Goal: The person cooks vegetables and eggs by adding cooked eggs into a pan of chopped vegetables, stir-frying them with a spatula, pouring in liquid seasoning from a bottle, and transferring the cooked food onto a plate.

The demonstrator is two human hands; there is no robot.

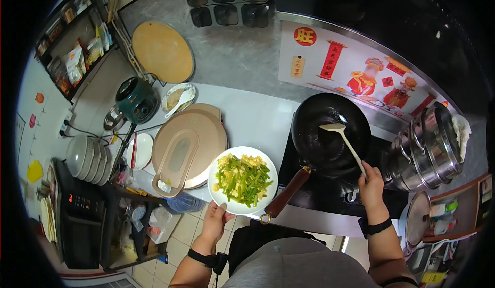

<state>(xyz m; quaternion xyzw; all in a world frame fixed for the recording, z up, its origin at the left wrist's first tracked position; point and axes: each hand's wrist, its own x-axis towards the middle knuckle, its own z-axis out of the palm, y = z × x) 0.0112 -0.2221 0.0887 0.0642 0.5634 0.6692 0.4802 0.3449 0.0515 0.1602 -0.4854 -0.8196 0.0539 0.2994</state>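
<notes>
My left hand grips the near rim of a white plate. Green vegetable pieces with scrambled egg are heaped on this plate, which is held level at the counter's front edge. In my right hand is the handle of a pale spatula. The spatula's blade is over the inside of a black wok, whose dark surface shines and shows no food. The wok rests on the stove, its wooden handle pointing toward me, just right of the plate.
A beige electric griddle lies left of the plate. Behind it are a bowl with a white spoon and a green cooker. Steel steamer pots stand right of the wok. Stacked bowls sit on a microwave at left.
</notes>
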